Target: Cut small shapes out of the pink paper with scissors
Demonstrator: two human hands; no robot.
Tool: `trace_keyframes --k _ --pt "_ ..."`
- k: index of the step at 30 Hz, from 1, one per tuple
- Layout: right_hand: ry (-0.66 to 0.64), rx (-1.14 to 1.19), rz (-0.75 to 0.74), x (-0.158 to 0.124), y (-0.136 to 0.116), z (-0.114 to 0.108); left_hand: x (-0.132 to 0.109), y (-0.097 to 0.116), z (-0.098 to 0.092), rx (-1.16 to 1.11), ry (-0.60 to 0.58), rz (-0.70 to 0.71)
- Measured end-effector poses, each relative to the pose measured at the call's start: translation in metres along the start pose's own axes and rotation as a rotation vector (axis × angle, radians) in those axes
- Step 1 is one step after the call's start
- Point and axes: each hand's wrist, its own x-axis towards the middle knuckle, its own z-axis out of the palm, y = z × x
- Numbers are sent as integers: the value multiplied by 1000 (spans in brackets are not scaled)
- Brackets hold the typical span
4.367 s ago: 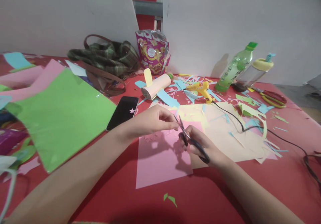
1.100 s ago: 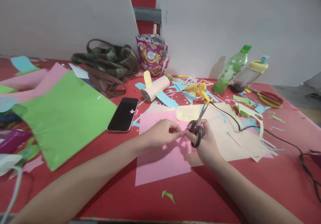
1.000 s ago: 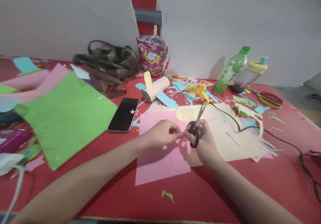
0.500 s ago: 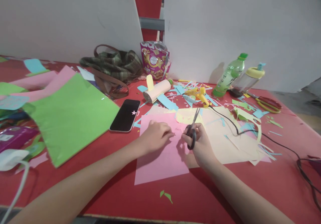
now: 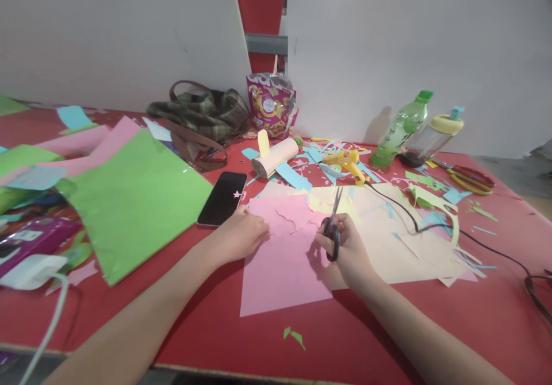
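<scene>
My right hand point(image 5: 347, 247) holds small scissors point(image 5: 332, 230) with black handles, blades pointing up and slightly parted. It is over the right edge of a pink paper sheet point(image 5: 284, 281). Close to the phone's lower right corner, at the sheet's left edge, is my left hand point(image 5: 244, 233). Its fingers are curled together, and anything between them is hidden. A thin curved cut line or sliver point(image 5: 288, 222) shows on the pink sheet. The black-screened phone point(image 5: 222, 198) carries a small pink star point(image 5: 237, 194) near its right edge.
A green sheet point(image 5: 138, 207) lies left. Behind are a paper-covered roll point(image 5: 276, 158), a yellow glue gun point(image 5: 347, 162) with its cable, and a snack bag point(image 5: 271, 106). A green bottle point(image 5: 403, 129), clear cup point(image 5: 433, 138) and larger scissors point(image 5: 470, 179) are right, among paper scraps.
My left hand has moved left from the middle of the pink sheet to beside the phone, uncovering the thin curved line. My right hand keeps the scissors at the same place over the sheet.
</scene>
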Motion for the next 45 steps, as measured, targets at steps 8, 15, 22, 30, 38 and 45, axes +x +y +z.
trace_keyframes --k 8,15,22,30,38,45 --pt "-8 -23 5 2 2 -3 -1 -6 3 23 147 73" --pt "-9 -15 -26 2 2 -3 -1 3 8 -152 302 -26" --pt "-106 15 -21 -6 5 7 1 37 18 -459 284 -64" --pt "-210 -53 -15 -12 14 8 -1 49 24 -441 280 22" --pt "-194 -83 -40 -12 14 9 -1 48 22 -399 254 96" --pt "-11 -21 -31 -6 6 7 3 41 23 -362 365 -73"
